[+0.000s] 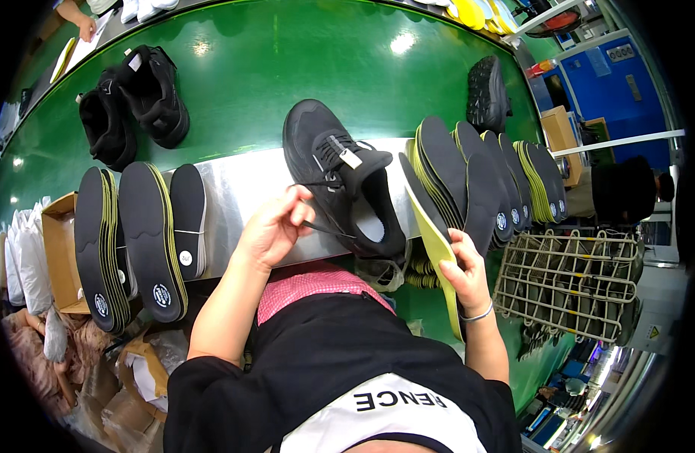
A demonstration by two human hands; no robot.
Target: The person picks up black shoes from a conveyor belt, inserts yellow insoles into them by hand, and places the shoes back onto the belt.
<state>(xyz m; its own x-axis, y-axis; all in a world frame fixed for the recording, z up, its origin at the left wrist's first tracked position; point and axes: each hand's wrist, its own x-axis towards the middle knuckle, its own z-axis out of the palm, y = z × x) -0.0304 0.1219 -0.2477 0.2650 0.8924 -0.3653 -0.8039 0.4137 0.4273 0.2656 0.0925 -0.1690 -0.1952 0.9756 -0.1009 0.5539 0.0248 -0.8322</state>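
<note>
I have a black shoe (351,181) at twelve o'clock, just above the middle of my view, its toe toward eleven over the green table (264,68) and its heel toward five beside the metal strip (238,196). A white tag (350,158) sits at its laces. At nine o'clock, close to the shoe, my left hand (276,226) pinches a black lace (317,183) between its fingertips. Toward four, my right hand (467,268) grasps a single insole (437,245), tilted, dark on one face and yellow-green on the other, thumb on the green face. More insoles (152,234) stand in stacks at nine, and another group (442,162) at two. I see a pair of shoes (162,121) at ten, one more shoe (486,90) between one and two, and a wire rack (566,283) just past three
</note>
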